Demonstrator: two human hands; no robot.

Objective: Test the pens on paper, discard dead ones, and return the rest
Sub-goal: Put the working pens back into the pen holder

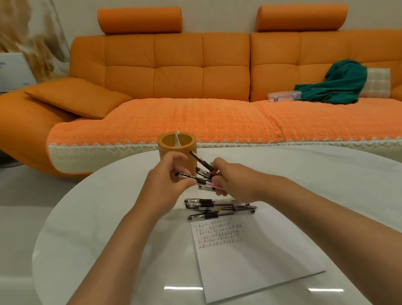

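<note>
My left hand [170, 180] pinches a black-capped pen [185, 175] that lies roughly level in front of the yellow pen holder [176, 147]. My right hand [232, 180] grips several pens; one black pen [201, 161] points up and left toward the holder, and a reddish pen [209, 185] sticks out below. A row of several black pens [220, 206] lies on the white table [91, 226] just beyond the sheet of paper [251, 261]. The paper carries rows of small black and red test marks at its top. The holder looks empty inside.
An orange sofa [187, 79] stands behind the table, with a green cloth [339, 83], a clear plastic box [284, 95] and a checked cushion [376, 81] on its right seat. A white box [5, 71] sits at the far left.
</note>
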